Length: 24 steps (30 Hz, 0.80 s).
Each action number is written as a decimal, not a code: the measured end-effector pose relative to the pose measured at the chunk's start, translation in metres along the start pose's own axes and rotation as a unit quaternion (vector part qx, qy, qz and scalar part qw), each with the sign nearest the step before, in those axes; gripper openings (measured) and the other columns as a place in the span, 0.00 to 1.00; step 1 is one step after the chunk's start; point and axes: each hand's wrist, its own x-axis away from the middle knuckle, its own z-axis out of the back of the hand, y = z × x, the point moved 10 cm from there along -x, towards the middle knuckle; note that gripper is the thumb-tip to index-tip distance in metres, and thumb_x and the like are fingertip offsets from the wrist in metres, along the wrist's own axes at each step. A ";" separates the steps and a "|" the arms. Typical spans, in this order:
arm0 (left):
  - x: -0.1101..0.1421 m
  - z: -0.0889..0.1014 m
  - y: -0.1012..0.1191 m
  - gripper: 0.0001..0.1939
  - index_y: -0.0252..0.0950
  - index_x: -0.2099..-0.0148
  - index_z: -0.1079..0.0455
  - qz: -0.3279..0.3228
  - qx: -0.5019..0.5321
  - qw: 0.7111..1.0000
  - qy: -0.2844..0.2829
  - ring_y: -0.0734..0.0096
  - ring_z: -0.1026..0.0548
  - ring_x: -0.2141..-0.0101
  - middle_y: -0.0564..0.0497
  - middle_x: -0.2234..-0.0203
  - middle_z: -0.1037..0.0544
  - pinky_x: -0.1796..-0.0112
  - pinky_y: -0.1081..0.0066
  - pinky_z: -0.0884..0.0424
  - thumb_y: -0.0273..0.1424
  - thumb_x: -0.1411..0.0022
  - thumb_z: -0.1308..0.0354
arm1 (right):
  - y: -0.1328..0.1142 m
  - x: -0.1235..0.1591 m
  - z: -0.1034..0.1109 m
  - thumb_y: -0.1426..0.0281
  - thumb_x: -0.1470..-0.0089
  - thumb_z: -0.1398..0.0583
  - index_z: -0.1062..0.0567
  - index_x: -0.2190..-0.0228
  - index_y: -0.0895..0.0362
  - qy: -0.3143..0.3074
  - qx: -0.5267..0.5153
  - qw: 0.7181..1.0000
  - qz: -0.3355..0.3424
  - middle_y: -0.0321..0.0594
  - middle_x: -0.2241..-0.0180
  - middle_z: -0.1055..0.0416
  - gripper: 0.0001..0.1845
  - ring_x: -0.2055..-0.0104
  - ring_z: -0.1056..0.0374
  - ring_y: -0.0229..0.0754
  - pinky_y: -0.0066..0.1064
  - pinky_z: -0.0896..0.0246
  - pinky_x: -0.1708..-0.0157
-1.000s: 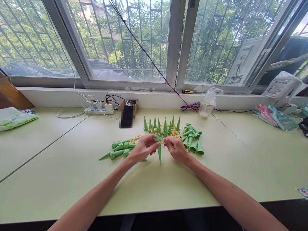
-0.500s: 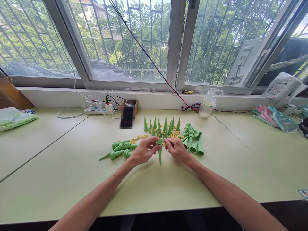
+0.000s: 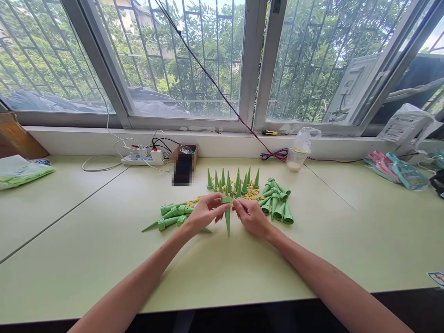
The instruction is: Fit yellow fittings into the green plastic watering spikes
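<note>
A green plastic watering spike (image 3: 227, 221) points tip down between my hands, its ribbed cap at the top. My left hand (image 3: 204, 213) pinches that cap from the left. Close against the cap's right side, my right hand (image 3: 254, 217) is closed on a small yellow plastic piece, mostly hidden by the fingertips. Behind them, several green spikes (image 3: 257, 179) stand tip up among loose yellow pieces (image 3: 251, 194). More capped spikes (image 3: 168, 223) lie in a pile to the left, partly covered by my left hand. Open-ended green cones (image 3: 287, 215) are heaped to the right.
A power strip (image 3: 144, 160) with cables and a small cardboard box (image 3: 195, 157) sit at the back under the windows. A plastic cup (image 3: 294, 159) with a bag stands back right. Plastic-wrapped items (image 3: 398, 171) lie far right, and a green-white packet (image 3: 24, 172) far left.
Both hands have shifted slightly left with the spike. A small gap now shows between the cap and my right fingertips.
</note>
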 end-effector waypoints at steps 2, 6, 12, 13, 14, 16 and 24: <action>0.000 0.003 -0.002 0.15 0.35 0.62 0.35 0.014 0.030 0.999 0.012 0.78 0.36 0.82 0.58 0.83 0.34 0.80 0.76 0.39 0.41 0.43 0.38 | -0.002 0.000 0.001 0.61 0.35 0.50 0.31 0.73 0.58 -0.002 0.003 1.000 0.000 0.33 0.79 0.35 0.19 0.78 0.41 0.34 0.26 0.46 0.75; 0.000 0.006 -0.006 0.16 0.35 0.66 0.36 0.054 0.074 0.995 0.035 0.78 0.36 0.81 0.59 0.83 0.35 0.80 0.75 0.39 0.40 0.46 0.35 | -0.003 0.000 0.005 0.62 0.37 0.47 0.30 0.58 0.58 0.006 0.001 1.000 0.001 0.38 0.70 0.29 0.13 0.75 0.36 0.35 0.27 0.42 0.73; 0.000 0.005 -0.012 0.17 0.34 0.67 0.34 0.090 0.115 0.989 0.031 0.78 0.36 0.81 0.57 0.82 0.34 0.80 0.76 0.40 0.40 0.50 0.33 | -0.005 -0.001 0.004 0.64 0.37 0.46 0.28 0.57 0.58 0.001 0.042 0.998 0.040 0.41 0.69 0.27 0.12 0.71 0.33 0.39 0.29 0.40 0.69; 0.000 0.004 -0.013 0.16 0.33 0.67 0.33 0.091 0.120 0.988 0.025 0.78 0.36 0.81 0.56 0.81 0.33 0.80 0.76 0.40 0.40 0.49 0.34 | -0.005 -0.001 0.003 0.65 0.37 0.46 0.28 0.58 0.58 0.002 0.047 0.998 0.047 0.41 0.69 0.28 0.12 0.71 0.33 0.39 0.29 0.40 0.69; 0.000 0.004 -0.014 0.16 0.33 0.67 0.32 0.091 0.126 0.988 0.020 0.78 0.35 0.81 0.56 0.81 0.33 0.80 0.76 0.40 0.40 0.49 0.34 | -0.006 -0.001 0.003 0.65 0.37 0.45 0.28 0.58 0.58 0.001 0.050 0.997 0.053 0.41 0.69 0.28 0.12 0.70 0.33 0.40 0.29 0.40 0.69; -0.001 0.004 -0.016 0.15 0.33 0.67 0.32 0.091 0.137 0.986 0.015 0.79 0.35 0.81 0.55 0.80 0.32 0.80 0.76 0.40 0.39 0.48 0.35 | -0.007 -0.001 0.002 0.65 0.38 0.44 0.28 0.59 0.58 -0.004 0.057 0.996 0.062 0.41 0.69 0.28 0.11 0.70 0.33 0.39 0.29 0.40 0.68; 0.000 0.000 -0.020 0.17 0.32 0.66 0.32 0.102 0.135 0.986 -0.003 0.79 0.37 0.81 0.55 0.81 0.32 0.80 0.76 0.40 0.41 0.47 0.35 | -0.010 0.000 -0.003 0.69 0.37 0.47 0.30 0.66 0.58 -0.027 0.088 0.992 0.082 0.39 0.72 0.31 0.09 0.71 0.36 0.39 0.29 0.43 0.68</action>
